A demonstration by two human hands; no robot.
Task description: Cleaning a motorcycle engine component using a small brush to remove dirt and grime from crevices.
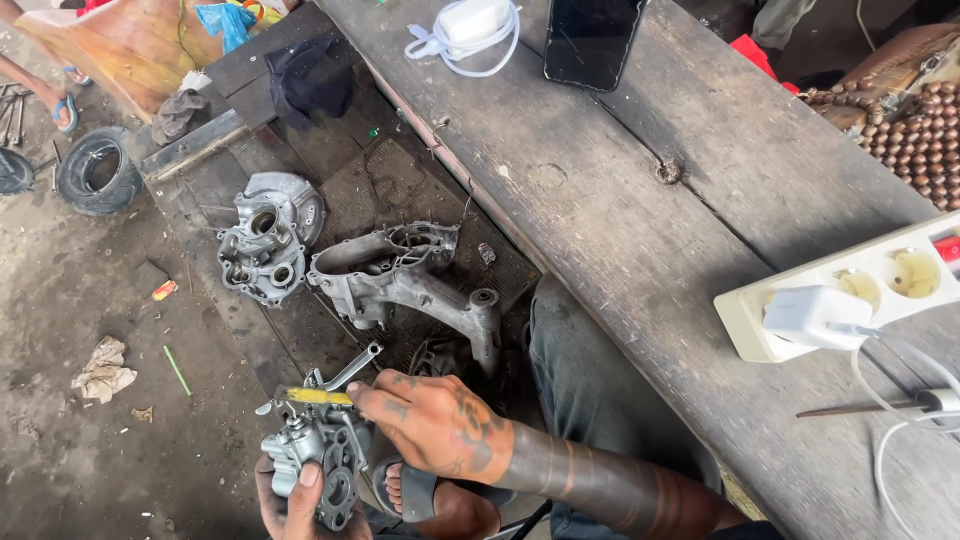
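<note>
Bottom left of frame: the left hand [292, 500] grips a small grey metal carburettor [318, 460] from below, thumb pressed on its face, fingers wrapped behind it. The right hand [435, 420], lower centre, comes in from the right along a tattooed forearm; its fingers are pinched narrowly around a yellow-handled tool [312, 396], which lies across the top of the carburettor and touches it.

Above the hands, centre left, a long grey engine casing [400, 280] rests on a dark wooden pallet [300, 150]. Just beside it to the left sits a rounder casing half [265, 245].

A weathered wooden bench [620, 200] runs diagonally across the right half of the frame. At its top edge lie a white charger with coiled cable [465, 30] and a dark phone [590, 40]. At right, a white power strip [850, 290] carries a plugged-in white adapter [812, 315].

Upper left, a small black tyre [97, 172] lies on the dirt floor
</note>
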